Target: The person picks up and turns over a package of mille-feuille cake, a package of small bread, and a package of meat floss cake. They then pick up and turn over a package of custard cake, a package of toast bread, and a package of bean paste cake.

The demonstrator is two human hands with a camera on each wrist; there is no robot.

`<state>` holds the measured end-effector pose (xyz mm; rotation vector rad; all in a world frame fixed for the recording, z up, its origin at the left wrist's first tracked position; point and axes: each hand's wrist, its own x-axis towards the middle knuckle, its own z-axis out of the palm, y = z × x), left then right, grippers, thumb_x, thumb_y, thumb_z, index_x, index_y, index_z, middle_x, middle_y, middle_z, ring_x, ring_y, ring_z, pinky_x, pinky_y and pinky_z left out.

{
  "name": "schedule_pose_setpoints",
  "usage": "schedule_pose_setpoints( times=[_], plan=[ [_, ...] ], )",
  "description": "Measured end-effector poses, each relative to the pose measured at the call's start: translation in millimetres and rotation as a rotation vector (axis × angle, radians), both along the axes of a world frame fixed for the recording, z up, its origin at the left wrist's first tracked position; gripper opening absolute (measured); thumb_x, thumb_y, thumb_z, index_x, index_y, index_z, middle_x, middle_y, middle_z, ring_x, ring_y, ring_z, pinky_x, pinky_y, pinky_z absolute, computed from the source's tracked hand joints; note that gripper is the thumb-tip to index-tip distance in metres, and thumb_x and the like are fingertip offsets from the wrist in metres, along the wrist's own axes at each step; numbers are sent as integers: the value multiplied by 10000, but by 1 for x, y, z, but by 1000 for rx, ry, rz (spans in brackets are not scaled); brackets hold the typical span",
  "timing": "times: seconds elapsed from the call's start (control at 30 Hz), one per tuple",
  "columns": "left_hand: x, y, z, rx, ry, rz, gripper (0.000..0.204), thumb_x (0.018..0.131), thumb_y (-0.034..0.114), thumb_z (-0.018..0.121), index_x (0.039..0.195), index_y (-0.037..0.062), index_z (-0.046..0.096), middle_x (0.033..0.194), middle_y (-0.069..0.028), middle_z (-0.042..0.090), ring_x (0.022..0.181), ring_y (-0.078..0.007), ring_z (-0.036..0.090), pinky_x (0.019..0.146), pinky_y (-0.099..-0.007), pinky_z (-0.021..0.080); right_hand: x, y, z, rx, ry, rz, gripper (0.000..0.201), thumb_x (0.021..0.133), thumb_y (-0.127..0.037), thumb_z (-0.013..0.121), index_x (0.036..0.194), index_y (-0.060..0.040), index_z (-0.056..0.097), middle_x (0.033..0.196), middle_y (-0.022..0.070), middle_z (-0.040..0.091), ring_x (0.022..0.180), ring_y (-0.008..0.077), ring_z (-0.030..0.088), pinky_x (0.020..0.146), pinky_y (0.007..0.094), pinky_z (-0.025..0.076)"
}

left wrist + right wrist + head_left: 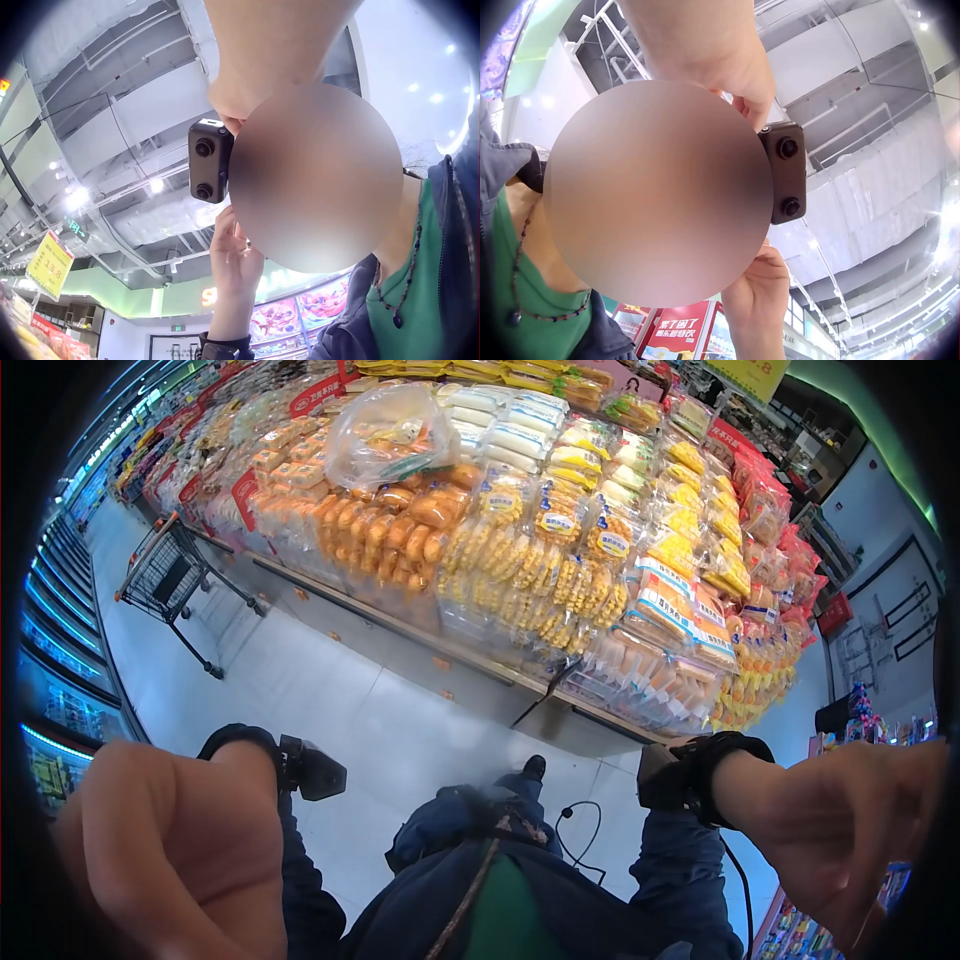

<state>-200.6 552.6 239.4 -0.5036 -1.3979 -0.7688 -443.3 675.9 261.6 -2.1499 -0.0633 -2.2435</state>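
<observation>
Both of my hands are raised to the head, on either side of a dark two-lens camera [210, 161] worn there. In the head view my left hand [180, 850] fills the lower left, its fingers bent in toward the lens. My right hand [835, 820] does the same at lower right. The left wrist view shows bent fingers of the right hand [236, 259] just below the camera; the right wrist view shows the left hand [757, 296] close under it. Blurred discs hide part of the fingers, so I cannot tell whether they grip the camera. Wrist cameras [312, 768] are strapped on.
Ahead stands a long display [450, 650] stacked with packaged bread and corn-coloured packs, a clear plastic bag [390, 435] on top. A shopping cart [165, 575] is at left, near lit coolers [65, 630]. A black cable [580, 840] loops by my legs.
</observation>
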Motion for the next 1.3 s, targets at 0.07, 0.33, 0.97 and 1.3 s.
schedule_pose_setpoints(
  times=[0.07,0.33,0.97,1.3],
  plan=[
    [0,0,2,-1,-14,-8,267,867,359,504,955,109,474,776,-7,482,650,-114,448,522,-217,363,2,-5,0,11,3,22,209,831,-123,562,1003,-51,467,973,144,528,796,201,561,670,321,505],
    [6,-18,-38,210,-281,57,343,880,394,485,1013,81,441,809,-35,458,667,-153,431,497,-243,358,6,-61,-72,571,-33,114,250,843,-118,559,1046,-33,439,1010,182,516,821,236,568,673,351,520],
    [96,-36,-274,1111,-740,373,197,876,40,480,1069,12,458,877,-79,582,771,-152,570,723,-271,463,18,-82,-315,1556,-208,-123,175,874,-72,518,1041,-28,491,988,49,574,864,109,554,764,242,438],
    [79,-66,-272,1126,-791,249,200,874,42,488,1069,6,456,882,-80,583,788,-159,574,739,-280,460,47,-117,-304,1611,-127,-86,160,878,-108,519,1024,-43,503,959,33,564,860,106,557,734,239,425]
  ],
)
